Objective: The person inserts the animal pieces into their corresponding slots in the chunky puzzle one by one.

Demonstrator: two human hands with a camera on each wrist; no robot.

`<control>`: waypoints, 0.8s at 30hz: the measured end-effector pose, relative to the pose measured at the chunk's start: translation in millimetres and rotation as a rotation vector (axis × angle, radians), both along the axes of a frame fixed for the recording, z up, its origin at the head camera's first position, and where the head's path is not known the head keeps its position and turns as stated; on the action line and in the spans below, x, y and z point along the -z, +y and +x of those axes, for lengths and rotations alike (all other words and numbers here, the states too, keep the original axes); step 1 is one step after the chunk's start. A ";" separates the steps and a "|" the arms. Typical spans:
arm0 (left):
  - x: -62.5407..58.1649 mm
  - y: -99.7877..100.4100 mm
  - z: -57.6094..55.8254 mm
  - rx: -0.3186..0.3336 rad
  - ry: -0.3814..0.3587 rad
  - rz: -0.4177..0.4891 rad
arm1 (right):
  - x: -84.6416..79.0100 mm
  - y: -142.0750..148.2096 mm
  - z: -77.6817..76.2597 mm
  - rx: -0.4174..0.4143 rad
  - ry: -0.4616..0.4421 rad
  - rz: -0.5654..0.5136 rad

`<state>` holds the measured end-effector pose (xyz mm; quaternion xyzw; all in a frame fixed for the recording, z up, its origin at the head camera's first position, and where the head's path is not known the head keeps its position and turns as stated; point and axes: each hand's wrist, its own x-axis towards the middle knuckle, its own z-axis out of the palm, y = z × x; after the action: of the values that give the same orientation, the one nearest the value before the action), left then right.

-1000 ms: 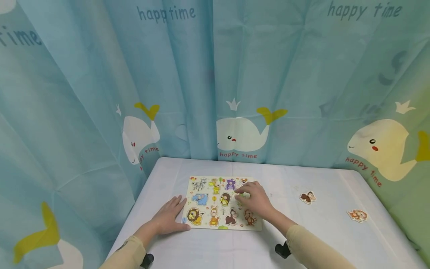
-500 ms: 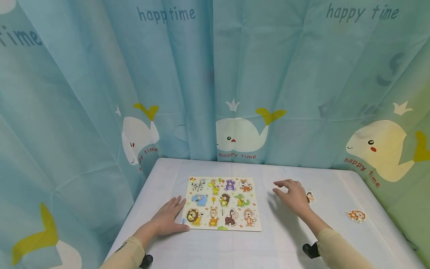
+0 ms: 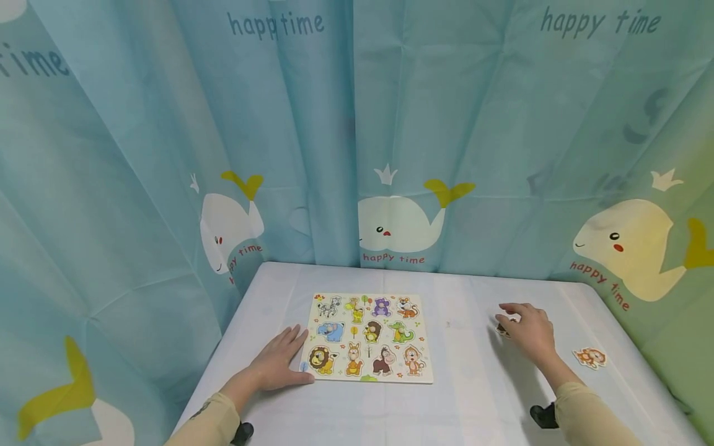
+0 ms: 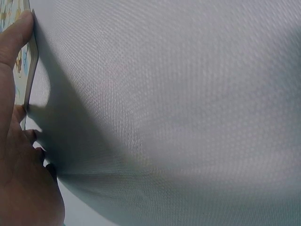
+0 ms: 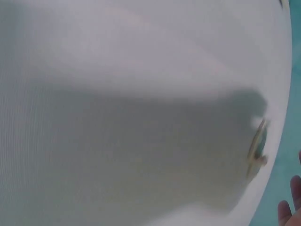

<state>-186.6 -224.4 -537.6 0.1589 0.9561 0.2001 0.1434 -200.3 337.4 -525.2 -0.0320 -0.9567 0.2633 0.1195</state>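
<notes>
I see right hand (image 3: 528,331) moved from puzzle board (image 3: 368,337) onto loose brown piece (image 3: 502,329); grip unclear. Left hand (image 3: 279,362) flat, still steadying board edge.

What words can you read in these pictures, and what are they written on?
"happ time", blue letters at the top of the curtain; a fold hides one letter.
"happy time", blue, top right of the curtain.
"happy time", red, under the middle whale.
"time", red, beside the left whale.
"happy time", red, under the right whale.
"ime", blue, curtain's top left, cut off.
Puzzle board: no readable words.
</notes>
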 end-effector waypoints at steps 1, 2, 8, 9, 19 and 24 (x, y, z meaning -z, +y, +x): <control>-0.1 0.1 0.1 -0.002 0.000 0.001 | 1.3 4.1 0.1 0.014 -0.008 0.006; -0.1 0.1 0.1 -0.003 0.000 -0.002 | 2.2 7.5 0.8 0.025 -0.019 0.011; -0.8 0.3 1.2 -0.013 -0.003 -0.001 | 5.4 20.4 4.3 0.077 -0.083 0.024; -0.9 0.3 1.4 -0.012 -0.002 0.000 | 5.4 21.5 4.7 0.084 -0.097 0.028; -0.5 0.9 1.9 -0.019 -0.008 0.006 | 8.7 25.9 8.1 0.121 -0.178 0.051; -0.3 1.1 0.9 -0.023 -0.008 -0.001 | 12.9 27.3 7.1 0.150 -0.184 0.029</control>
<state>-185.7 -223.3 -537.3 0.1472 0.9574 0.2019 0.1452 -193.2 364.7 -538.2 -0.1256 -0.9623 0.2358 0.0511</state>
